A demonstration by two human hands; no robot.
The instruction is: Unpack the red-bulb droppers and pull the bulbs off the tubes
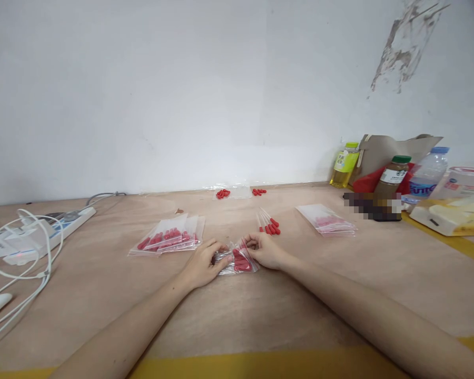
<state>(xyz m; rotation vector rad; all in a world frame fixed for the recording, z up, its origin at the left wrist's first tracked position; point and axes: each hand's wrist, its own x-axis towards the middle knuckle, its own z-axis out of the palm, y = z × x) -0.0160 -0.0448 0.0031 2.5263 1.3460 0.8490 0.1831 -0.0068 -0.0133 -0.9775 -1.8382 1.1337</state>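
A small clear plastic bag with several red rubber bulbs inside lies on the table between my hands. My left hand holds its left side, thumb in front and fingers curled behind. At the bag's upper right edge, my right hand pinches the plastic with bent fingers. Just beyond the right hand lie several droppers with clear thin stems and red bulbs. A pile of filled zip bags, red bulbs showing through, rests left of the hands. To the right is a stack of pink-edged zip bags.
Near the wall are two small groups of red bulbs and thin clear plastic. A power strip with white cables occupies the left. Bottles, a grey bag and a yellow-and-white pack stand at right.
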